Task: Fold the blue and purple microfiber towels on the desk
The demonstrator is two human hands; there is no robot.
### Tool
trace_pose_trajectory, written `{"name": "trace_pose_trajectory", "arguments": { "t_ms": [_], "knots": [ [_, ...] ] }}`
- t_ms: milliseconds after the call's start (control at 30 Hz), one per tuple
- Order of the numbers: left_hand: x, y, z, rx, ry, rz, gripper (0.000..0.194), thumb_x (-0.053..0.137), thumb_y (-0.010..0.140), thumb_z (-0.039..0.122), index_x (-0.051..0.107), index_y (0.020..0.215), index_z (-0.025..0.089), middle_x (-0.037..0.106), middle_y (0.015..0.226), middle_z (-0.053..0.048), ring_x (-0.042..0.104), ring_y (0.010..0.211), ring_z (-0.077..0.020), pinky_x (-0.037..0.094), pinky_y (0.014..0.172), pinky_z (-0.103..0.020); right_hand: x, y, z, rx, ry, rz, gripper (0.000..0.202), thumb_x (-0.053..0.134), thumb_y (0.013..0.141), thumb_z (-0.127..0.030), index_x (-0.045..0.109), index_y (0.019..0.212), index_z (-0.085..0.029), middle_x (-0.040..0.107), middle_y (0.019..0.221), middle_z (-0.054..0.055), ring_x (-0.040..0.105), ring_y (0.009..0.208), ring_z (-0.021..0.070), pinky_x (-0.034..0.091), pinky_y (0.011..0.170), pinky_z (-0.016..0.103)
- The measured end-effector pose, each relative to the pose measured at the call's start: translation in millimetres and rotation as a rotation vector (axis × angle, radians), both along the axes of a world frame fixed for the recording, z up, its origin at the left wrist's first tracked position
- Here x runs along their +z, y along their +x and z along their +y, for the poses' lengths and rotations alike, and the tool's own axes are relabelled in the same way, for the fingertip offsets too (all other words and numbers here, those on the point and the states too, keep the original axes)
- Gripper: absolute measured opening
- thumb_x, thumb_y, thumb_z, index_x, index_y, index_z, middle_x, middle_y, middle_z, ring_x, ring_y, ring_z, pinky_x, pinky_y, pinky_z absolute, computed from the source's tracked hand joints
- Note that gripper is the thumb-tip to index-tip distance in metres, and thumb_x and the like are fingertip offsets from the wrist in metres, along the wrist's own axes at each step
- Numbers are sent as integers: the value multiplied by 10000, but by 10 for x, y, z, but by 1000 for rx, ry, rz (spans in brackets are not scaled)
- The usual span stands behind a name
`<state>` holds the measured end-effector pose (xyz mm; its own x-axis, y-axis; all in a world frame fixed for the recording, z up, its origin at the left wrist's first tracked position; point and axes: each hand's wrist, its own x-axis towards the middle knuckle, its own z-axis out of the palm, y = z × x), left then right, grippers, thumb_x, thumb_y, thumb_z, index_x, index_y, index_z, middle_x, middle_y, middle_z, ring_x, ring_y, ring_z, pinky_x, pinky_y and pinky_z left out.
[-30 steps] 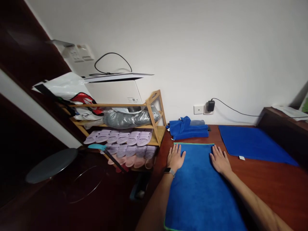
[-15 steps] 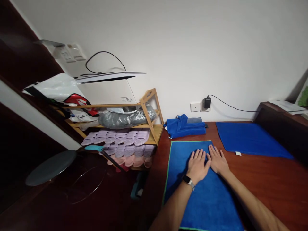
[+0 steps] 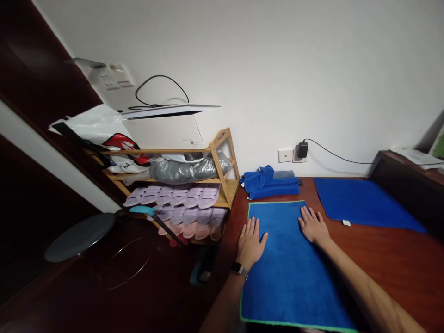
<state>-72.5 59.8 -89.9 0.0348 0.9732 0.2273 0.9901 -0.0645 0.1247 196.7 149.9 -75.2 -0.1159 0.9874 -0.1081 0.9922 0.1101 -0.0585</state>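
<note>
A blue towel point(image 3: 287, 273) with a green hem lies spread on the dark red wooden table point(image 3: 385, 263). My left hand point(image 3: 250, 244) rests flat on its left edge, fingers pointing away from me and thumb out to the right. On the towel's far right part, my right hand point(image 3: 314, 226) also lies flat with its fingers a little apart. Neither hand holds anything. A watch sits on my left wrist. To the right, a second blue towel point(image 3: 360, 201) lies flat with a white tag. Crumpled blue cloths point(image 3: 270, 182) are heaped by the wall.
Left of the table stands a wooden rack point(image 3: 225, 178) with lilac and pink slippers point(image 3: 185, 196), a wrapped grey bundle point(image 3: 190, 169) and a white box point(image 3: 166, 132). A black charger point(image 3: 303, 149) is plugged into the wall. A round stool point(image 3: 81, 237) stands at the lower left.
My left hand has slid left across the towel to its left edge, away from my right hand. My right hand stays near the far right corner. The view has shifted slightly.
</note>
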Motion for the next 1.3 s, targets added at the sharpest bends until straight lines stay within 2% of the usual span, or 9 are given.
{"name": "trace_pose_trajectory", "arguments": {
  "t_ms": [200,400,500,633,733,800,967,1067,1300],
  "knots": [
    [-11,67,107,-23,21,16,675,379,1064,526,382,1608,126,358,1668,-175,316,1563,-285,291,1275,-514,-125,99,-473,-23,49,44,726,96,1055,-496,186,1677,-133,159,1743,30,112,1618,224,112,1306,467],
    [151,80,72,-30,19,46,629,341,1081,458,419,1582,86,379,1657,-178,327,1560,-274,252,1291,-500,-219,190,-774,-9,54,50,728,107,1052,-497,188,1676,-130,187,1735,27,145,1613,213,97,1311,459],
    [224,443,6,-110,3,9,597,283,1096,414,443,1573,92,396,1653,-155,324,1562,-254,218,1307,-484,-220,166,-752,-31,52,45,728,107,1049,-490,178,1678,-131,196,1736,35,145,1613,219,98,1309,465],
    [191,1192,-110,-278,-16,-104,644,228,1106,502,413,1598,130,392,1665,-108,299,1573,-219,227,1311,-440,-234,159,-768,-64,30,22,708,139,1043,-454,157,1683,-152,163,1747,44,125,1617,235,75,1303,504],
    [137,1409,-211,-306,-45,-144,664,222,1102,544,387,1614,155,382,1672,-96,309,1569,-222,258,1304,-452,-217,169,-812,-67,6,-9,699,142,1042,-443,132,1684,-167,119,1754,23,90,1622,237,68,1300,518],
    [116,1245,-293,-295,-43,-138,666,246,1098,562,367,1624,171,363,1681,-88,303,1571,-227,263,1304,-464,-196,171,-830,-87,0,-6,700,119,1045,-461,115,1684,-173,119,1753,12,90,1622,232,67,1301,518],
    [66,279,-588,-103,-18,-34,647,305,1102,537,349,1628,163,362,1675,-117,326,1559,-267,331,1270,-513,-154,166,-813,-103,14,51,714,100,1045,-517,126,1686,-203,147,1746,2,112,1619,219,72,1304,520],
    [18,-117,-752,-83,17,14,619,332,1108,487,309,1641,172,370,1675,-120,340,1552,-255,364,1252,-491,-157,190,-838,-96,31,63,713,137,1041,-497,174,1683,-188,183,1739,8,126,1617,225,78,1307,520],
    [60,-181,-789,-116,75,38,615,365,1104,446,265,1658,199,422,1653,-104,380,1534,-247,381,1246,-485,-380,377,-1349,42,167,192,754,184,1032,-578,278,1666,-181,305,1702,27,214,1598,240,182,1305,509]
  ]
}}
